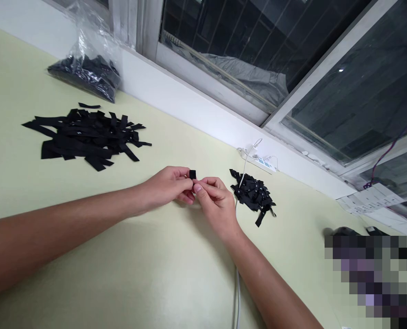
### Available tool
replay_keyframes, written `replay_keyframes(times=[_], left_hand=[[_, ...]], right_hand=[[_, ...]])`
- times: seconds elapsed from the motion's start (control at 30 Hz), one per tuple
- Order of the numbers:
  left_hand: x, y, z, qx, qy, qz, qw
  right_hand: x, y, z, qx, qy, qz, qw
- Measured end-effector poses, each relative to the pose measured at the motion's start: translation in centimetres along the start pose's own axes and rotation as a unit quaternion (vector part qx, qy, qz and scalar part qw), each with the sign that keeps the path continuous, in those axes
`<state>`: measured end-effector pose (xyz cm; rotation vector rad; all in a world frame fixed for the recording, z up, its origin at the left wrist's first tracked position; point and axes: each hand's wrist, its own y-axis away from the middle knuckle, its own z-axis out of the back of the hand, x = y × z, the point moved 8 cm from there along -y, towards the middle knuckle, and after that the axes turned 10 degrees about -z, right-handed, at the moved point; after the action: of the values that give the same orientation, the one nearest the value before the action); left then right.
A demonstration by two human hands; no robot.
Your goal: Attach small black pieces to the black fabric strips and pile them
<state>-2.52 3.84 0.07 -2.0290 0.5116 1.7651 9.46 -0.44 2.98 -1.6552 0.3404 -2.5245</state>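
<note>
My left hand (169, 186) and my right hand (214, 201) meet over the pale green table (87, 256), fingertips together. Between them they pinch a small black strip piece (192, 174), which sticks up above the fingers. To the far left lies a spread pile of long black strips (85, 137). Just right of my right hand sits a smaller heap of short black pieces (253, 194).
A clear plastic bag of black pieces (87, 68) rests against the white window ledge at the back left. A white power strip (263, 162) lies by the ledge, its white cable (238, 292) running under my right wrist. Papers (371, 198) lie at the right.
</note>
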Motion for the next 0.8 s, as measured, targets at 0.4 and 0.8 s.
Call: replay_keyframes(times=[0.4,0.8], left_hand=[[-0.3,-0.2,0.2,0.007,-0.026,-0.040,0.999],[-0.2,-0.3,1.4,-0.009,-0.109,-0.042,0.993]], right_hand=[[0.2,0.1,-0.5,0.045,0.000,0.017,0.999],[2.4,8.6,25.0,-0.463,0.410,0.041,0.785]])
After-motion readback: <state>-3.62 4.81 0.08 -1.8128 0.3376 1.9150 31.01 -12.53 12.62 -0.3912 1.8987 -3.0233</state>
